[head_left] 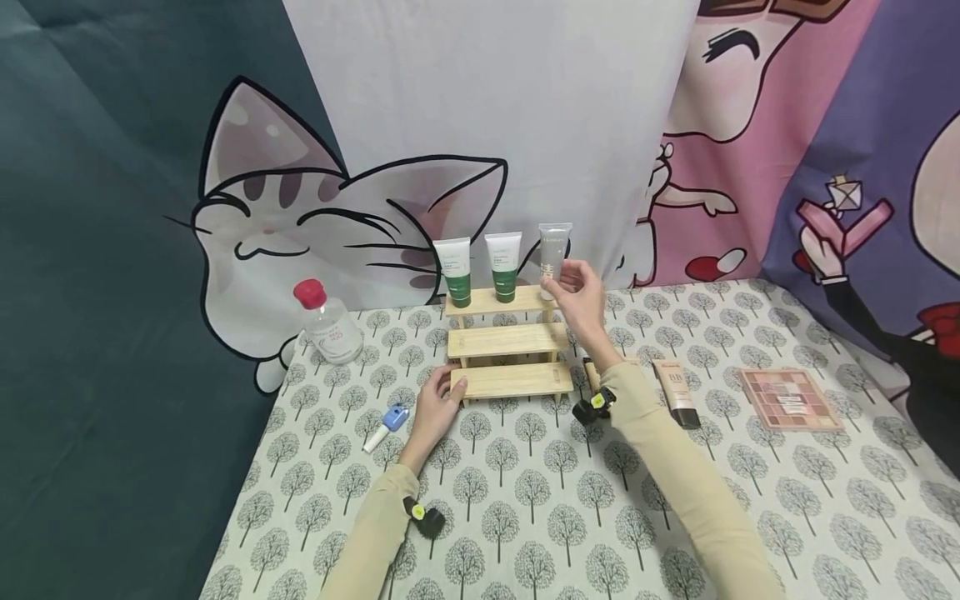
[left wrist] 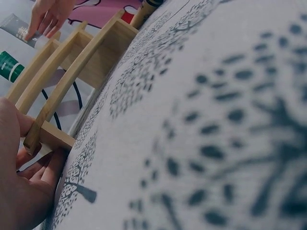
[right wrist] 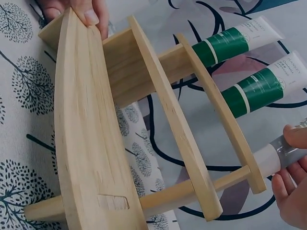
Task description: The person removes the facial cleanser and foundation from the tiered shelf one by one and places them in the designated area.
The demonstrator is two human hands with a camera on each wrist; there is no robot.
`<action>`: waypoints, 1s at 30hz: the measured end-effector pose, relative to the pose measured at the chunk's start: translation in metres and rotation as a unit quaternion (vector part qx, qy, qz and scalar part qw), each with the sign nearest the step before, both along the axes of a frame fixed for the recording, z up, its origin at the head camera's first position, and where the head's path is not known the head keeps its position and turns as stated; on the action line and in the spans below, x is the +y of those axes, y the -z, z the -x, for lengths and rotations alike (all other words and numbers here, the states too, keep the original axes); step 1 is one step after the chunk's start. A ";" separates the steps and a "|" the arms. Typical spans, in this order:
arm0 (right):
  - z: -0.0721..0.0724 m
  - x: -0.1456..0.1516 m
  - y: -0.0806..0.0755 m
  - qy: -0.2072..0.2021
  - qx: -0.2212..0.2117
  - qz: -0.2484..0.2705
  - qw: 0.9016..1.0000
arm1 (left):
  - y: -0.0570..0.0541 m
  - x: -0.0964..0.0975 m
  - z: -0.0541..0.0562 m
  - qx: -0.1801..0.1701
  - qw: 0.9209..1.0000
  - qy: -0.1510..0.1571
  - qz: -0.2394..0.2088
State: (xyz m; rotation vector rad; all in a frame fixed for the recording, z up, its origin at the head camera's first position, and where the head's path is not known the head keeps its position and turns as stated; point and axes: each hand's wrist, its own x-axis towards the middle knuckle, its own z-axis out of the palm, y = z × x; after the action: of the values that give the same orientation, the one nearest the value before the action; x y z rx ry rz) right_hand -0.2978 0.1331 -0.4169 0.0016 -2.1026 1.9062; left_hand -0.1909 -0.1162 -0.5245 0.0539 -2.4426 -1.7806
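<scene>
A three-tier wooden display rack stands on the cloth. My left hand grips the left end of its lowest shelf, thumb on top, as the left wrist view also shows. My right hand pinches a grey tube with a white cap, upright at the right end of the top shelf. In the right wrist view the cap is right at the shelf's edge. Two green-and-white tubes, one at the left and one in the middle, stand caps down on that shelf.
Left of the rack are a clear bottle with a red cap and a small blue-and-white item. At the right lie a BB cream tube and an eyeshadow palette. Another tube is partly behind my right forearm. A printed curtain hangs behind.
</scene>
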 end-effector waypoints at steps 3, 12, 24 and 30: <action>0.000 0.004 -0.001 0.001 0.004 0.003 1.000 | 0.000 0.000 0.000 -0.001 1.000 -0.001 0.002; 0.001 0.026 -0.007 0.033 0.004 -0.009 0.999 | 0.000 -0.001 0.002 -0.010 1.000 -0.001 0.002; 0.004 0.060 0.017 0.082 -0.053 -0.075 0.992 | -0.002 -0.001 0.000 -0.006 1.000 0.000 0.005; 0.005 0.070 0.030 0.081 -0.094 -0.125 0.984 | -0.001 0.001 -0.001 -0.007 1.000 0.000 0.002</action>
State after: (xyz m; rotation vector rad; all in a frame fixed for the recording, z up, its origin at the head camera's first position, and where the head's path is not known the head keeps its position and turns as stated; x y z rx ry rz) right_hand -0.3025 0.2030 -0.4465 -0.2970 -2.3715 1.5937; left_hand -0.1903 -0.1152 -0.5232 0.0674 -2.4555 -1.7826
